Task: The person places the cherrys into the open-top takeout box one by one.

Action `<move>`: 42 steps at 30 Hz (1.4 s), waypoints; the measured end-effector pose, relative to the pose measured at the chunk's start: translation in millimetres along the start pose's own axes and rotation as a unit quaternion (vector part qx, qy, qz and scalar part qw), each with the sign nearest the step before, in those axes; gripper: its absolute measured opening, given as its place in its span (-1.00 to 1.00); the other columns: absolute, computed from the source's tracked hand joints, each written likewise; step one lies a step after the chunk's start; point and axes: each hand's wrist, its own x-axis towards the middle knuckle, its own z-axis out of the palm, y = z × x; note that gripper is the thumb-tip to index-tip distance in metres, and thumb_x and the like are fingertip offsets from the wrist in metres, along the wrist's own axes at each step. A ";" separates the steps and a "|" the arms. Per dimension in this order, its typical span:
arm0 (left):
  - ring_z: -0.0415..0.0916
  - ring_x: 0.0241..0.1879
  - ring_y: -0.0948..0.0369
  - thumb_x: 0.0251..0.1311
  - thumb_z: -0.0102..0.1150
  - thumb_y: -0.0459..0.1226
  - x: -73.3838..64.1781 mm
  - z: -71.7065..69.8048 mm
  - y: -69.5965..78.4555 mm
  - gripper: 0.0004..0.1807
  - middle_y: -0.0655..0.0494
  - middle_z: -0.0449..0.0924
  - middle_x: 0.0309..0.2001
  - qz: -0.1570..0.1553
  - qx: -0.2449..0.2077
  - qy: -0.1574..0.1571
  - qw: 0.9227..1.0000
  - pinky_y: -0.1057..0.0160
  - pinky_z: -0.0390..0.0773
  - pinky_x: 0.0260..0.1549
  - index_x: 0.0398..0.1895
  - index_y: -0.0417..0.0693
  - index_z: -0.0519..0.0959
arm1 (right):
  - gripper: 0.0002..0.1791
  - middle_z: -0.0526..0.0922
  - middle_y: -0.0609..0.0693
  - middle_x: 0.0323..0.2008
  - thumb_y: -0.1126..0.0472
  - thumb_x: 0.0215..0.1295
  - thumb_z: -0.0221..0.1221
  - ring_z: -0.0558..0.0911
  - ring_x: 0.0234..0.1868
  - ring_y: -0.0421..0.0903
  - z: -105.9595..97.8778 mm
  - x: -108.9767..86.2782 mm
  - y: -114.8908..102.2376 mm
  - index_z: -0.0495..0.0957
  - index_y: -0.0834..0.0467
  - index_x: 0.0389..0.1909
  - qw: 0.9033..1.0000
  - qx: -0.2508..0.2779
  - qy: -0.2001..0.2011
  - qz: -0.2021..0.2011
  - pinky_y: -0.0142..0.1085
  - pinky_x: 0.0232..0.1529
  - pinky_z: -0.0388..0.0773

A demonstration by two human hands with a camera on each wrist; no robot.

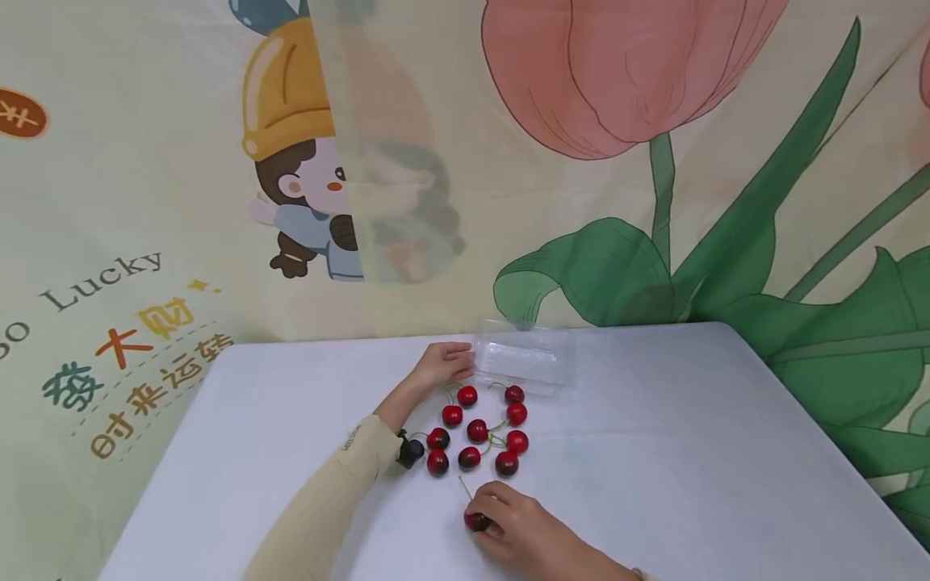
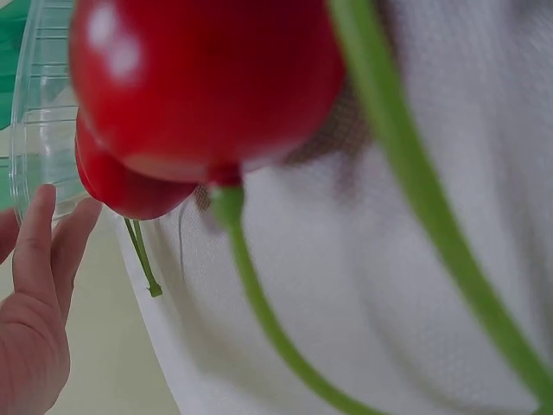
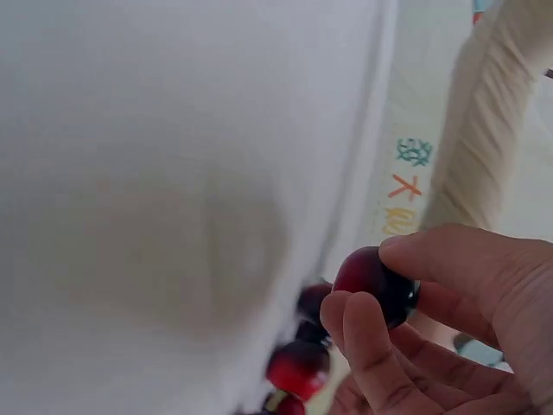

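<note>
My left hand [image 1: 441,364] reaches past the fruit to the left end of a clear plastic tray [image 1: 520,361]. In the left wrist view its fingers [image 2: 36,238] are nearly straight, right at the tray's ribbed wall [image 2: 43,121]. At the near side of the table, my right hand [image 1: 529,532] pinches a dark red cherry [image 1: 475,520] between thumb and fingers, its stem pointing up and away. The right wrist view shows that same cherry [image 3: 371,281] up close. Several cherries [image 1: 477,431] with green stems lie loosely grouped between the two hands.
A white cloth [image 1: 654,468] covers the table. Behind its back edge hangs a printed curtain [image 1: 436,307]. A black wrist camera [image 1: 409,452] on the left forearm sits close beside the leftmost cherries. Large in the left wrist view is a red cherry [image 2: 199,78].
</note>
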 end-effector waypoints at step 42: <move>0.66 -0.09 0.05 0.36 0.06 -0.43 -3.1 6.7 -2.9 -0.64 -0.38 0.59 0.02 0.019 0.001 0.011 1.000 0.15 0.66 -0.03 0.16 -0.48 0.46 | -0.84 0.70 0.16 -0.31 0.46 0.15 0.27 0.69 -0.34 0.01 -77.5 112.3 86.8 0.63 0.35 -0.22 0.962 0.085 0.248 0.070 -0.19 -0.26 0.73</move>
